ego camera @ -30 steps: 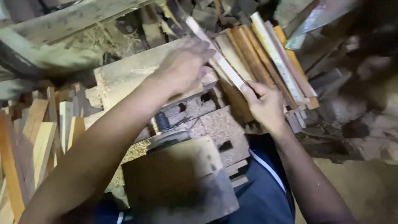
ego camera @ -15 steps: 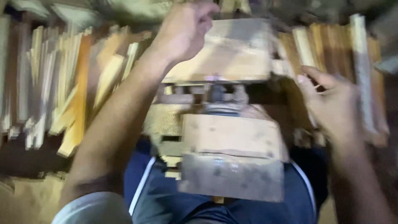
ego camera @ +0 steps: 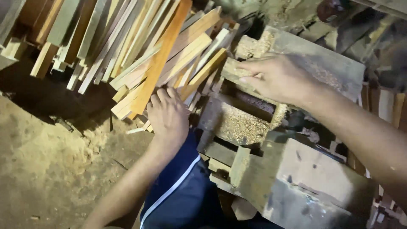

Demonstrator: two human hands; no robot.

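A heap of long wooden strips (ego camera: 140, 55), pale and orange, leans across the upper left. My left hand (ego camera: 168, 115) reaches into its lower end. The fingers curl against the ends of the orange strip (ego camera: 159, 63) and its neighbours, and their tips are hidden beneath the wood. My right hand (ego camera: 277, 78) lies spread on a rough wooden block (ego camera: 231, 70) at the edge of a sawdust-covered wooden bench (ego camera: 330, 63), with the fingers pointing left and nothing grasped.
A grey wooden block assembly (ego camera: 296, 178) stands in front of me, with a sawdust-filled recess (ego camera: 241, 125) above it. My blue shorts with a white stripe (ego camera: 182, 186) show below. Sawdust covers the dirt floor (ego camera: 51, 161) at left. More strips (ego camera: 388, 106) stand at right.
The view has swung left, to the strip pile there. My left hand came off the bench top down to the strip ends; my right hand left the right-hand strips for the block.
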